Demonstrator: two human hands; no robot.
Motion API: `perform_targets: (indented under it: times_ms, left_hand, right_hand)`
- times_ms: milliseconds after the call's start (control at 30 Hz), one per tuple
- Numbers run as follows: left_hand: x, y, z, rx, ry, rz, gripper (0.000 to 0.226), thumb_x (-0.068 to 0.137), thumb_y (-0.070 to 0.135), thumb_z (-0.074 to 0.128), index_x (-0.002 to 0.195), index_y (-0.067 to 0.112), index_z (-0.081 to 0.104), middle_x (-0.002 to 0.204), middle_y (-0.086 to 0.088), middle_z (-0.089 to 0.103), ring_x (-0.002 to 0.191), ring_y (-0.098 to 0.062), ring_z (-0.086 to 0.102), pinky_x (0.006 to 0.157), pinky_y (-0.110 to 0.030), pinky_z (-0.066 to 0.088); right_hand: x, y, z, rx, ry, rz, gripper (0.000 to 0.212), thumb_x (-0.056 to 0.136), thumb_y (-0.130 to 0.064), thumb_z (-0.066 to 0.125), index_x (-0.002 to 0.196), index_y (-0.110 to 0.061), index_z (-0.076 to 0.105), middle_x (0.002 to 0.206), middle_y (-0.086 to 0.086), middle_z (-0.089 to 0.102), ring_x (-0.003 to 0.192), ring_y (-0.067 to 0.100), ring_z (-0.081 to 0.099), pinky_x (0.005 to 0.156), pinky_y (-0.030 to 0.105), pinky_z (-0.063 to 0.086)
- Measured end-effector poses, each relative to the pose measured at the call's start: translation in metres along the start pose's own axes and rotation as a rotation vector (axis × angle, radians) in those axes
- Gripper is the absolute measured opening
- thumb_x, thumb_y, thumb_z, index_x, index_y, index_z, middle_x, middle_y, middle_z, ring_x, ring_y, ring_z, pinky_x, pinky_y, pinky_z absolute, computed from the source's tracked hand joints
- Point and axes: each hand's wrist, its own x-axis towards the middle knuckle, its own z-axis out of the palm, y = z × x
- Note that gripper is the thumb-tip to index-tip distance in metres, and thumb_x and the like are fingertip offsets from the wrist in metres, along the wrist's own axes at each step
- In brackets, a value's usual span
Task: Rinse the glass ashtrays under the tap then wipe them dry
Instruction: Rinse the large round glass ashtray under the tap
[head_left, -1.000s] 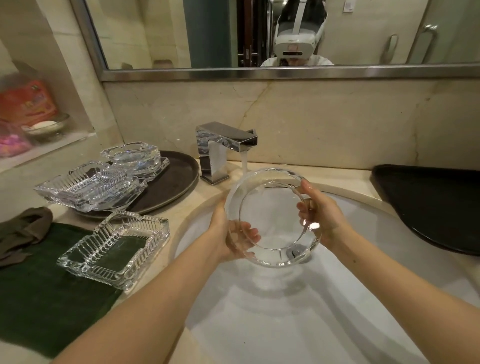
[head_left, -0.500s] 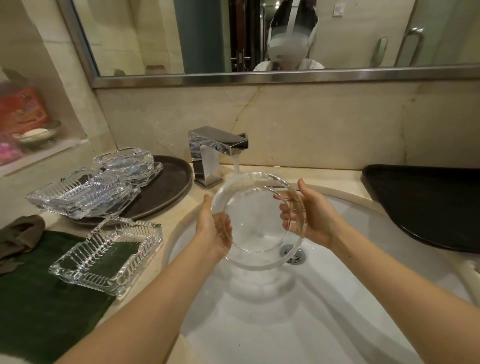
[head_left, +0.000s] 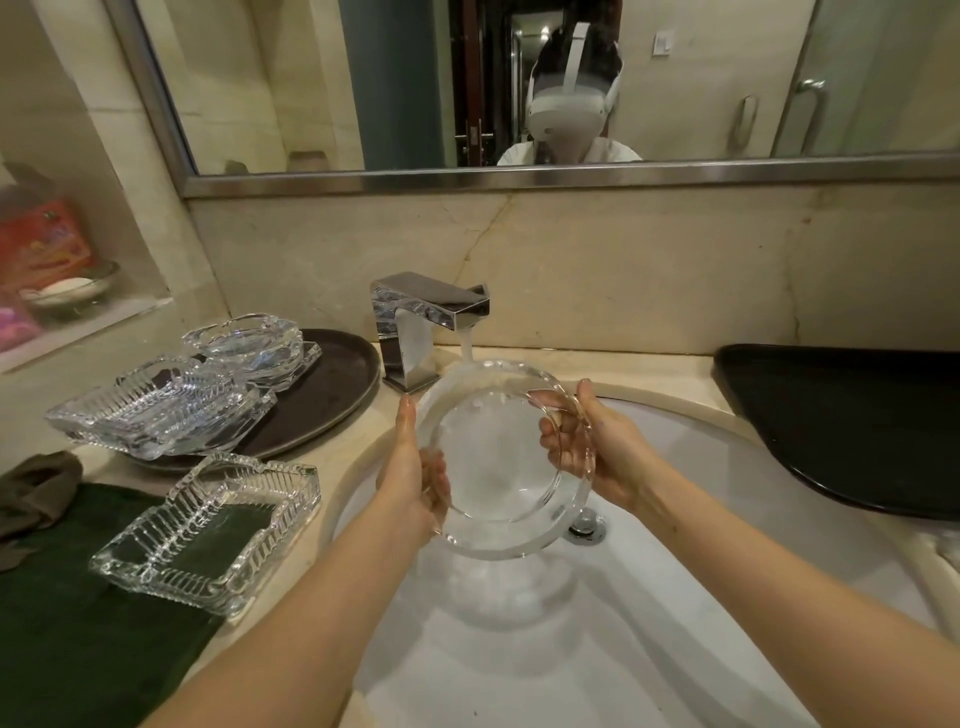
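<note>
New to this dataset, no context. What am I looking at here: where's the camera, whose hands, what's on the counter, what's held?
No machine: a person wears a head camera looking down at their own hands; the mirror shows the headset. Left hand and right hand grip a round glass ashtray over the white sink, under the running tap. On the counter to the left, a square glass ashtray sits on a green towel; more ashtrays are piled on a dark round tray. A black tray lies right.

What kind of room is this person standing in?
Most likely a bathroom, perhaps in a hotel: a white sink set in a stone counter, a chrome tap running water, and a wide wall mirror above. Both hands hold a round glass ashtray under the stream.
</note>
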Motion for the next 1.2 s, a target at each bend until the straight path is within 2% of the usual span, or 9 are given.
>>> perform_targets:
  times_ms: [100,167,300,433,533,633,767,933,1200]
  left_hand:
    - [0.006,-0.005,-0.003,-0.010,-0.005,-0.052,0.059,0.070,0.070,0.062,0.064,0.011,0.057,0.053,0.000,0.054,0.049,-0.012,0.048,0.055,-0.022,0.045]
    - [0.008,-0.006,-0.003,0.014,-0.012,-0.092,0.055,0.069,0.069,0.065,0.068,0.014,0.062,0.049,-0.001,0.056,0.049,-0.011,0.051,0.047,-0.022,0.044]
    - [0.017,-0.013,0.001,0.181,-0.040,-0.055,0.058,0.094,0.054,0.042,0.129,0.009,0.053,0.125,-0.014,0.059,0.098,-0.030,0.061,0.071,-0.028,0.043]
    - [0.023,-0.018,0.004,0.314,-0.096,-0.069,0.067,0.091,0.061,0.041,0.125,0.005,0.055,0.124,-0.020,0.058,0.110,-0.038,0.057,0.096,-0.048,0.047]
    - [0.024,-0.015,0.009,0.444,-0.129,0.084,0.070,0.088,0.065,0.040,0.134,0.012,0.047,0.135,-0.015,0.051,0.121,-0.036,0.049,0.103,-0.048,0.040]
    - [0.016,0.004,0.012,0.652,-0.209,0.453,0.065,0.085,0.063,0.044,0.138,0.025,0.043,0.141,-0.003,0.045,0.128,-0.027,0.043,0.104,-0.041,0.034]
    - [0.004,0.033,0.007,0.963,-0.443,0.595,0.090,0.056,0.077,0.059,0.128,0.023,0.051,0.125,0.004,0.057,0.110,-0.013,0.054,0.093,-0.032,0.045]
    - [0.011,0.040,0.001,0.905,-0.358,0.623,0.053,0.072,0.049,0.071,0.103,0.008,0.062,0.062,0.001,0.050,0.049,-0.010,0.043,0.044,-0.018,0.033]
    - [0.000,0.028,-0.006,0.679,-0.187,0.463,0.033,0.062,0.047,0.080,0.063,0.021,0.059,0.048,0.003,0.042,0.040,-0.011,0.035,0.041,-0.019,0.026]
  right_hand:
    - [-0.002,-0.001,0.005,-0.172,0.019,0.022,0.040,0.090,-0.050,0.049,0.096,-0.011,0.059,0.064,0.000,0.047,0.048,0.010,0.048,0.045,0.020,0.041]
    - [-0.002,-0.001,0.008,-0.282,0.050,0.017,0.024,0.086,-0.029,0.064,0.097,-0.009,0.059,0.066,0.001,0.046,0.049,0.010,0.047,0.045,0.020,0.042]
    - [0.000,-0.008,0.014,-0.411,0.098,0.022,0.016,0.081,-0.012,0.067,0.094,-0.004,0.062,0.062,0.004,0.045,0.046,0.012,0.047,0.044,0.023,0.038]
    - [0.000,-0.014,0.018,-0.584,0.054,0.064,0.015,0.079,-0.009,0.068,0.092,-0.005,0.063,0.062,0.005,0.048,0.048,0.013,0.048,0.046,0.023,0.040]
    - [0.005,-0.017,0.021,-0.695,-0.012,0.073,0.014,0.076,-0.008,0.069,0.087,-0.004,0.063,0.059,0.004,0.049,0.047,0.014,0.049,0.043,0.022,0.039]
    - [0.015,-0.026,0.024,-0.799,-0.146,0.070,0.025,0.076,-0.007,0.069,0.100,-0.001,0.064,0.057,0.002,0.048,0.047,0.013,0.047,0.043,0.021,0.037]
    - [0.030,-0.037,0.027,-0.900,-0.389,0.076,0.038,0.073,-0.008,0.067,0.109,0.003,0.060,0.059,0.001,0.046,0.047,0.011,0.045,0.042,0.018,0.034]
    - [0.052,-0.043,0.043,-0.980,-0.546,0.159,0.019,0.066,-0.014,0.066,0.083,-0.010,0.058,0.059,0.000,0.050,0.049,0.010,0.047,0.044,0.017,0.037]
    - [0.077,-0.042,0.046,-0.874,-0.759,0.275,0.023,0.067,-0.007,0.065,0.089,-0.011,0.061,0.070,-0.005,0.063,0.061,0.003,0.058,0.057,0.014,0.047]
